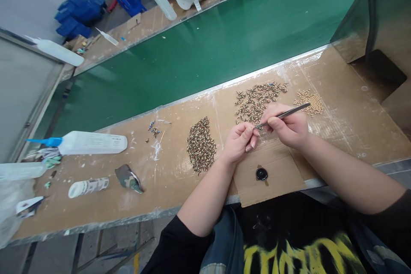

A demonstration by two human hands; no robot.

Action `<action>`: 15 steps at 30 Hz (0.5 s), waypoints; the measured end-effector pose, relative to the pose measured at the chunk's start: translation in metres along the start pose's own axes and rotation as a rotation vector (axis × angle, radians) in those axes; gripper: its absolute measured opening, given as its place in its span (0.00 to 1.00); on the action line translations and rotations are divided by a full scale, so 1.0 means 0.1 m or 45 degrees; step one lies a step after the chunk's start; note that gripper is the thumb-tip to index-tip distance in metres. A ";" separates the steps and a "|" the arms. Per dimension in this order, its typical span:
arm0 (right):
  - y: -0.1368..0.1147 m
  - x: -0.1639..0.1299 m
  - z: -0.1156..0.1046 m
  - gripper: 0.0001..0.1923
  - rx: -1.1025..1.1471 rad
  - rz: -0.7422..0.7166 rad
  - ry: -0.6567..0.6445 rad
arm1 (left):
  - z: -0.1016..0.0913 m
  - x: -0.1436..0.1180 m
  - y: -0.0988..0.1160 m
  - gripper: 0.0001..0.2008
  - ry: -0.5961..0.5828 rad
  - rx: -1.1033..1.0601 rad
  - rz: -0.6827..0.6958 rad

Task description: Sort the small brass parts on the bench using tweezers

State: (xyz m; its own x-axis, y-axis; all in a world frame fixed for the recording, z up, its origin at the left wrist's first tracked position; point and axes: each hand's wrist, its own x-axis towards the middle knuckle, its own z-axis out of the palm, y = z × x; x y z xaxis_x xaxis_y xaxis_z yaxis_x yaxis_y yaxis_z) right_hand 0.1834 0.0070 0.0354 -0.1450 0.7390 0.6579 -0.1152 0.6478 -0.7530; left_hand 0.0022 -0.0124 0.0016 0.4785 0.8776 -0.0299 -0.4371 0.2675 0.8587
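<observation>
Gripping slim dark tweezers (293, 110) in the right hand (290, 130), angled down to the fingertips of the left hand (237, 141). Pinched thumb-to-finger there, on something too small to make out, if anything. Partly hidden behind the right hand: loose brass-coloured parts (257, 98), then pale beads (308, 100). Left of the hands, in full view, a denser heap of metal parts (201, 145). Cut off at far left, a plastic bottle (21, 171). Reaching the table's front edge, a cardboard sheet (279, 167) under a round black dish (261, 174). Plenty of bare room right of the beads.
</observation>
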 end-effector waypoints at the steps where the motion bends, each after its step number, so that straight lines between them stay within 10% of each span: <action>1: 0.00 0.00 -0.01 0.13 -0.007 -0.014 -0.010 | 0.00 0.00 -0.01 0.23 -0.004 0.002 -0.002; 9: -0.01 -0.02 -0.11 0.13 -0.076 -0.008 -0.126 | 0.03 0.05 -0.04 0.22 -0.054 0.097 -0.015; 15: -0.04 -0.04 -0.06 0.16 -0.050 0.211 0.087 | 0.05 0.11 0.03 0.24 -0.139 0.126 -0.006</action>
State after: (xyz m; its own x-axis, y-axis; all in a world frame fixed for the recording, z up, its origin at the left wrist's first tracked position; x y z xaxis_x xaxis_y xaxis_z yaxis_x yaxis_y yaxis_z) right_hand 0.1906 0.0024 0.0356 -0.0917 0.8460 0.5252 -0.0569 0.5221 -0.8510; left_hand 0.0105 -0.0037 0.0064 0.5628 0.8264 0.0177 -0.3605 0.2261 0.9049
